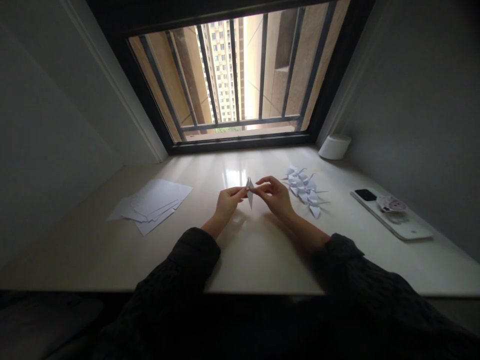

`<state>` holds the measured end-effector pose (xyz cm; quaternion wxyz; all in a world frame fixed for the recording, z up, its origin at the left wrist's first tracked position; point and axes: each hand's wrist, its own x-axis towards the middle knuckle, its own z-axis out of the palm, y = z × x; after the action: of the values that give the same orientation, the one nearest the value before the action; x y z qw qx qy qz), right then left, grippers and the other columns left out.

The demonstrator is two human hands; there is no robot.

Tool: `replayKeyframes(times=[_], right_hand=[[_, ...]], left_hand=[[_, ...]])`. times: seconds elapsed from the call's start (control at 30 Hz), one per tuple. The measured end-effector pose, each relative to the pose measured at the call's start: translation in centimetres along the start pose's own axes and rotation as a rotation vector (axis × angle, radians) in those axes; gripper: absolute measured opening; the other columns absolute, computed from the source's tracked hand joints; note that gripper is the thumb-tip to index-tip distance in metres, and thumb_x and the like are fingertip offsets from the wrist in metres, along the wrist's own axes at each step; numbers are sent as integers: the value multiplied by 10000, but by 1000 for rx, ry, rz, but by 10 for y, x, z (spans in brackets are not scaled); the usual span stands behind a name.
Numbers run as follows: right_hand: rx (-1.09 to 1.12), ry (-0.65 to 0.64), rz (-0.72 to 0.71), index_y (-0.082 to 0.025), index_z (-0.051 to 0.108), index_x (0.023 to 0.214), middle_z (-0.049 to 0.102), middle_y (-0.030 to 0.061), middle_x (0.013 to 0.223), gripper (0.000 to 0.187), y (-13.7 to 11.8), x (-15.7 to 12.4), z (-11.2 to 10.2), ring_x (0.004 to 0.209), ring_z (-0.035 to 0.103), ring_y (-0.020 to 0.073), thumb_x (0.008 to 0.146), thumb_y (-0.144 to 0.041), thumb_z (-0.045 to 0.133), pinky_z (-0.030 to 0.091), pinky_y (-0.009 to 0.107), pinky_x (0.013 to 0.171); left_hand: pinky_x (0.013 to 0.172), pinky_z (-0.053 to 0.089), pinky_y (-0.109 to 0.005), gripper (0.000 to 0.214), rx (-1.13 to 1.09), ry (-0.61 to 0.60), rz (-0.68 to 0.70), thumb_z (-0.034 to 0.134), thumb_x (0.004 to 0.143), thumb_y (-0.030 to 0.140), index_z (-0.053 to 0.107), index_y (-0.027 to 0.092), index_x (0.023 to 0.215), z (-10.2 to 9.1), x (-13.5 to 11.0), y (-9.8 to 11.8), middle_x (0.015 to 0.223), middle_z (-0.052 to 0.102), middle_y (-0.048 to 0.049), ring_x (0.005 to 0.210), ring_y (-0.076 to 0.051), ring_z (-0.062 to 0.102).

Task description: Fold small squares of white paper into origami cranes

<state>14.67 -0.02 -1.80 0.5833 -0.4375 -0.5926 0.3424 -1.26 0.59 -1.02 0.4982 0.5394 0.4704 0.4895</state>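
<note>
A small piece of folded white paper (250,200) sits between the person's two hands, over the middle of the pale tabletop (258,265) and in front of the barred window (240,122). Its long axis runs almost straight from the window side to the person's side, crossing the line between the hands; one slim, pointed end aims back toward the person, and the other, also narrow, points toward the window. How steeply it tilts above the surface cannot be told. The left hand (227,202) comes in from the left with its fingers pinched narrow on the paper's near-middle, while the right hand (275,195) meets it from the other side, thumb and index finger closed on the same part and the remaining fingers loosely bent. Dark sleeves (195,252) reach down to both wrists. Just beside the right hand lies a cluster of folded paper figures (305,187), white with thin points sticking out several ways. Well to the left, a loose fan of flat paper sheets (155,200) overlaps on the tabletop. Farther right rests a white phone (408,227) with a round decorated attachment (391,203) on its back, and a white cylindrical object (335,147) stands near the window's right corner
</note>
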Motion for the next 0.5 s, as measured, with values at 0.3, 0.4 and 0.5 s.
replayKeyframes(times=[0.3,0.4,0.5], right_hand=[[-165,-167,-329,-258,682,977,686,47,958,174,-5,2,-4,882,619,196,841,-262,573,512,344,732],[-199,-226,-362,-274,684,977,681,42,975,199,-2,3,-6,931,593,210,790,-226,637,511,348,728],[-198,-199,-344,-282,696,926,692,27,927,177,1,3,-6,892,591,205,757,-228,682,506,349,712]], left_hand=[[770,479,-342,314,-48,56,24,690,702,437,746,164,846,0,-1,7,777,721,-71,771,-192,656],[781,478,-347,309,-83,53,-2,697,687,445,744,159,795,0,-1,7,751,715,-70,762,-190,649],[785,474,-340,305,-85,22,-22,698,684,453,743,162,764,1,-2,7,723,707,-63,738,-179,637]])
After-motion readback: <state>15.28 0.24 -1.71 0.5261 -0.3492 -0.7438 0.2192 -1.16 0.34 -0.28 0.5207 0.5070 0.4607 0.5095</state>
